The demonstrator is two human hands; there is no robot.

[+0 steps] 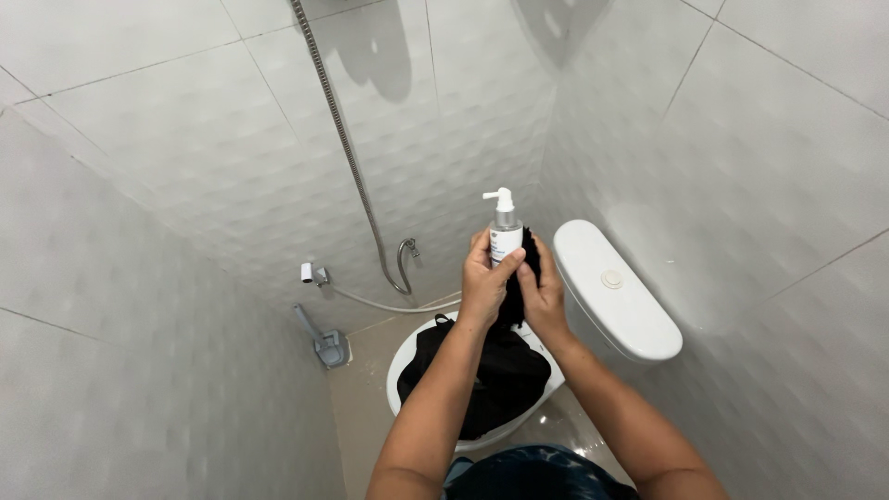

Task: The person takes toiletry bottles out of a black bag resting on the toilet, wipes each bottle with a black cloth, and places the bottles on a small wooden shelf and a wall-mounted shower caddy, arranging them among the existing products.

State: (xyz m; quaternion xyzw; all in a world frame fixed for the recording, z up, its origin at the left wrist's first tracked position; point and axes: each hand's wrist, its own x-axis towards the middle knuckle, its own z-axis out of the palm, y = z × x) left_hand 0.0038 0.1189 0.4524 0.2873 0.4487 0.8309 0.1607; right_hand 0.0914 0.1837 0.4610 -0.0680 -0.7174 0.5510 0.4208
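While both hands meet at frame centre, left hand (pixel 483 282) wraps fingers around small clear plastic spray bottle (pixel 505 233): white pump nozzle on top, silver collar, pale label. Bottle upright, held above white toilet bowl (pixel 400 363). Right hand (pixel 544 294) pinches fuzzy black cloth (pixel 515 287) against bottle side. Black bag (pixel 495 375) lies over bowl below. White cistern (pixel 613 292) right of hands.

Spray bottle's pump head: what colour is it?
White, on a clear spray bottle with a pale label, held in the left hand; head view.
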